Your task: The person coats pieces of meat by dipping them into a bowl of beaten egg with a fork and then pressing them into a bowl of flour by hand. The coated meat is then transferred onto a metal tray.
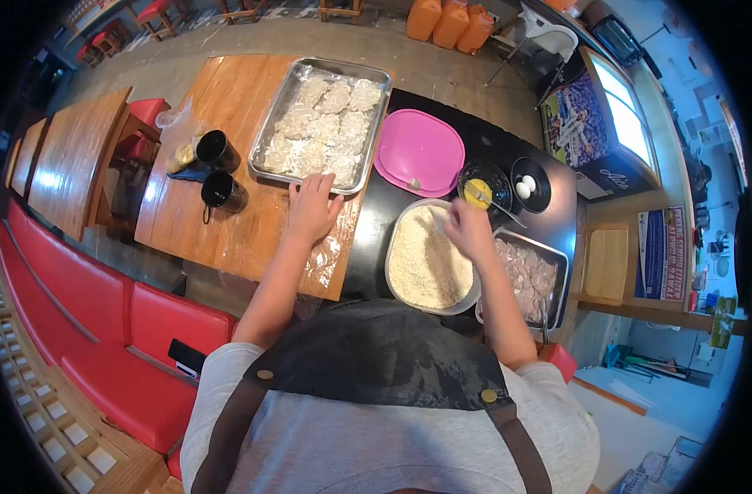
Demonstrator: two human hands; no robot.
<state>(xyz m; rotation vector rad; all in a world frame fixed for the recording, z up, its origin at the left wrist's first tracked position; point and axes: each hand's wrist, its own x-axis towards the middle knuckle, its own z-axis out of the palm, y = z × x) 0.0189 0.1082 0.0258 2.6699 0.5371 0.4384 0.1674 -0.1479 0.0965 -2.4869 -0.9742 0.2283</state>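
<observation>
My left hand (312,210) lies with its fingers stretched out at the near rim of a metal tray (258,160). Flat breaded pieces (335,99) fill the tray in rows. My right hand (468,229) is over the right side of a white tub of breadcrumbs (425,259), its fingers curled together; whatever is in them is hidden. Just beyond it, a fork (501,212) rests in a dark bowl of beaten egg (478,191). A second metal tray of raw meat pieces (528,276) sits right of the tub, partly behind my forearm.
A pink lid (421,152) lies between the tray and the egg bowl. At right, a black bowl holds white eggs (525,187). Two black mugs (221,188) and a plastic bag (181,144) stand on the wooden table's left. Red bench seats (129,362) run along the left.
</observation>
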